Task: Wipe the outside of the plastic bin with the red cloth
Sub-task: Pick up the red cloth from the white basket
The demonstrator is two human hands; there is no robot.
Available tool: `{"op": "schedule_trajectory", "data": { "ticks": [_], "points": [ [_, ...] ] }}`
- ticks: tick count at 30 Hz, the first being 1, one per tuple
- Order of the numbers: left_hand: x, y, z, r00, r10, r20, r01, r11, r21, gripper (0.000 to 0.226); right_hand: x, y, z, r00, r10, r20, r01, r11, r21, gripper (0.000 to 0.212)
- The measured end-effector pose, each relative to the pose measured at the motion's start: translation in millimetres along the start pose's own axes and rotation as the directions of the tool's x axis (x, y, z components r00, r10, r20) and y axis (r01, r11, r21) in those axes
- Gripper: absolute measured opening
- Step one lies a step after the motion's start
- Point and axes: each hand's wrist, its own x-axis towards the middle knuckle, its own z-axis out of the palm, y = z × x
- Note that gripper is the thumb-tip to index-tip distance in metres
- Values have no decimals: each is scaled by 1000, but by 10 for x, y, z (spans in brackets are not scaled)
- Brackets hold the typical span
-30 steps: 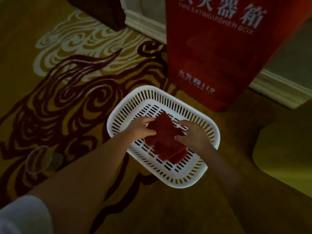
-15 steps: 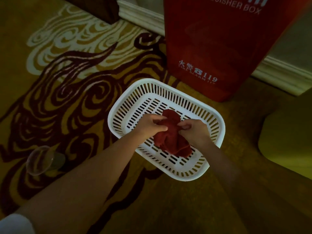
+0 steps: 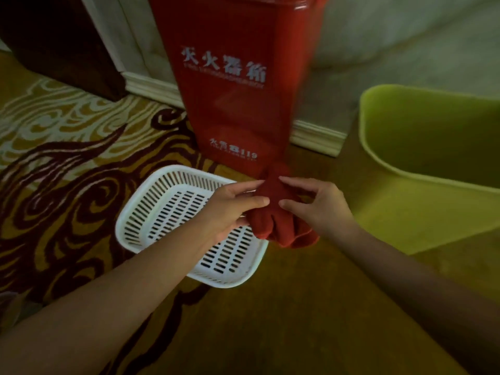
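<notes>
The bunched red cloth (image 3: 281,226) hangs in the air just past the right rim of the white slotted basket (image 3: 140,212). My left hand (image 3: 230,209) grips it from the left, and my right hand (image 3: 319,207) pinches its top between thumb and forefinger from the right. The yellow-green plastic bin (image 3: 433,163) stands on the floor to the right of my hands, its open top tilted toward me. Neither hand touches the bin.
A tall red fire extinguisher box (image 3: 230,90) stands against the wall just behind the basket. Patterned carpet (image 3: 67,171) lies to the left and a dark piece of furniture (image 3: 62,44) sits at the far left. A white skirting board (image 3: 316,136) runs along the wall.
Both hands lifted the red cloth out of the white basket and carried it right, toward the green bin. My view swung right and up, bringing more of the bin into sight.
</notes>
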Motion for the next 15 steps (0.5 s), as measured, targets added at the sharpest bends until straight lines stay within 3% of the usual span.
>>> {"op": "schedule_trajectory", "data": {
  "ticks": [7, 9, 10, 12, 14, 15],
  "points": [
    [-110, 5, 747, 962, -125, 243, 104, 990, 97, 39, -556, 316, -635, 970, 93, -224, -117, 988, -99, 24],
    [-174, 4, 898, 927, -191, 323, 117, 965, 235, 41, -755, 418, -784, 965, 109, -240, -138, 985, -106, 21],
    [-190, 47, 960, 927, -183, 328, 54, 929, 367, 40, -852, 470, -851, 962, 116, -247, -145, 984, -102, 20],
    [-171, 238, 1089, 956, 22, 293, -201, 777, 596, 40, -1020, 570, -956, 954, 140, -267, -168, 982, -85, 20],
    [-156, 541, 1269, 890, 287, 354, -453, 634, 627, 42, -1123, 645, -1026, 943, 162, -292, -186, 981, -56, 19],
    [-146, 679, 1387, 836, 355, 418, -549, 544, 635, 42, -1150, 669, -1051, 938, 172, -301, -193, 980, -40, 19]
  ]
}}
